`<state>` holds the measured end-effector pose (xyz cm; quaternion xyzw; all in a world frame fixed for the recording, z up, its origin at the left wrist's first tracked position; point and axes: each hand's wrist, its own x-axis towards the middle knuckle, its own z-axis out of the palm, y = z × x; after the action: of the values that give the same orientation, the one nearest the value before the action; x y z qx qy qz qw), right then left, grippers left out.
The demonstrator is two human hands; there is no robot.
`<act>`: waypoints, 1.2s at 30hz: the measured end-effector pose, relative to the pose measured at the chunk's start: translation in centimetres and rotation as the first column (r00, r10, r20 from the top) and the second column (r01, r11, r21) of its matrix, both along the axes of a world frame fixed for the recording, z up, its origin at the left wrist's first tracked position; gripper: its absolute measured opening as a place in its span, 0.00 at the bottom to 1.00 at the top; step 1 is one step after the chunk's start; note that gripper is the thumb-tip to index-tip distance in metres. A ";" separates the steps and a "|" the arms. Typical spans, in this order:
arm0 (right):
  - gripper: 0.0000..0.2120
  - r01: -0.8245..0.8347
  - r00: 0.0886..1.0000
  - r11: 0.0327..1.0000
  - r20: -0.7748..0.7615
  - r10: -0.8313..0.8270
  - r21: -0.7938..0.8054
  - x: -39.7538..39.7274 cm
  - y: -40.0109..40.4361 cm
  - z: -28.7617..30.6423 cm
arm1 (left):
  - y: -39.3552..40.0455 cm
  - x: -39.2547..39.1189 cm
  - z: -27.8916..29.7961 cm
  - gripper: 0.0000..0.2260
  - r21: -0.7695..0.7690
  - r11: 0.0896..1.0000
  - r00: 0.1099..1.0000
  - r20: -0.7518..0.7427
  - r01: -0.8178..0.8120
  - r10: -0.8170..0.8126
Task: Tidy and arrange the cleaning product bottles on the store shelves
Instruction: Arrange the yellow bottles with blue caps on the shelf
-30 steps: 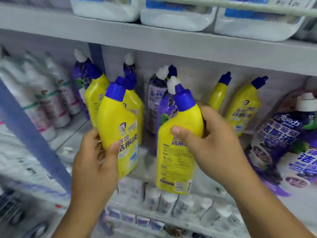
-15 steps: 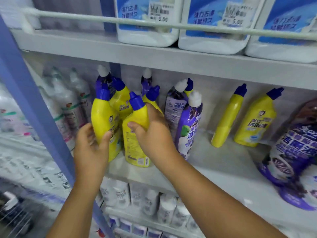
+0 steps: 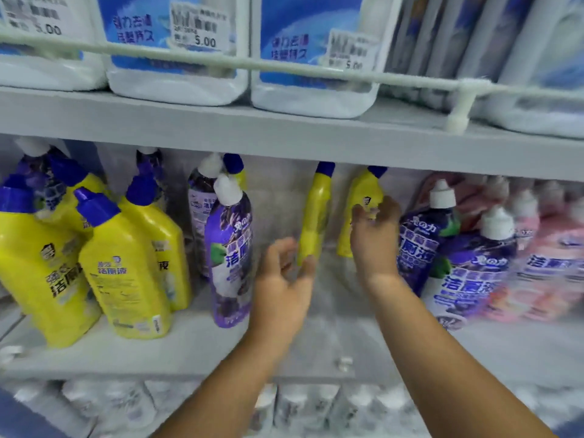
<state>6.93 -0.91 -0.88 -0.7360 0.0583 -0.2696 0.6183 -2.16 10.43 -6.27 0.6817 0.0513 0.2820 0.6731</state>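
Shelf (image 3: 196, 346) now carries both front yellow bottles (image 3: 123, 270) I released; my left hand (image 3: 284, 279) and right hand (image 3: 374, 238), fingers loose, reach two rear yellow bottles (image 3: 316, 216).

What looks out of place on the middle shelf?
Two yellow plastic bottles with blue caps lean at the back wall, apart from the yellow group at left, stranded between purple bottles. Both hands, left and right, reach toward them.

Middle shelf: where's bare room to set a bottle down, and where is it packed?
Bare grey shelf floor lies between the white-capped purple bottle and the purple bottles on the right, in front of the two yellow bottles at the back. Both hands reach into it. The blue-capped yellow bottles on the left stand crowded.
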 end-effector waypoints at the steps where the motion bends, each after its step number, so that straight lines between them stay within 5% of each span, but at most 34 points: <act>1: 0.20 0.053 0.999 0.994 0.005 -0.053 -0.098 1.6 -0.5 -0.2 | -0.6 2.4 0.0 0.17 0.056 0.998 1.000 -0.012 -0.014 0.014; 6: 0.38 0.059 0.979 0.893 -0.150 -0.140 -0.446 7.6 -1.2 0.4 | -1.7 11.9 0.5 0.27 0.333 0.941 0.991 -0.096 -0.057 0.094; 10: 0.27 -0.009 0.957 0.830 -0.245 -0.154 -0.557 9.0 -2.5 -0.4 | -1.4 13.3 -0.4 0.21 0.397 0.913 0.980 -0.126 -0.092 0.153; 14: 0.16 -0.108 0.973 0.931 -0.230 0.027 -0.349 6.7 -2.0 -0.9 | -1.1 9.2 0.6 0.16 0.394 0.918 0.985 -0.134 -0.051 0.112; 17: 0.04 -0.220 0.975 0.939 -0.079 0.206 -0.265 2.7 -1.6 -2.2 | -1.5 3.0 0.8 0.13 0.281 0.959 0.976 -0.195 -0.037 0.095; 19: 0.13 -0.272 0.961 0.919 -0.029 0.276 -0.286 -0.2 -1.8 -2.5 | -0.9 -1.0 0.4 0.13 0.207 0.978 0.986 -0.156 -0.020 0.053; 23: 0.09 -0.365 0.931 0.905 -0.095 0.352 -0.218 -4.8 -1.7 -1.5 | 2.2 -7.7 0.6 0.16 0.146 0.989 0.980 -0.197 -0.010 0.039; 31: 0.17 -0.716 0.698 0.696 -0.062 0.713 -0.050 -14.5 5.4 2.2 | 12.1 -17.2 3.1 0.14 0.172 0.899 0.896 -0.125 -0.403 0.426; 36: 0.18 -0.780 0.624 0.626 -0.057 0.779 0.016 -15.5 12.5 0.1 | 18.6 -16.3 1.8 0.10 0.197 0.784 0.783 -0.102 -0.589 0.613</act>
<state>-8.62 11.56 -0.74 -0.6994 -0.2491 0.0458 0.6683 -18.45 28.98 -4.44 0.7000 0.2981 0.4296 0.4863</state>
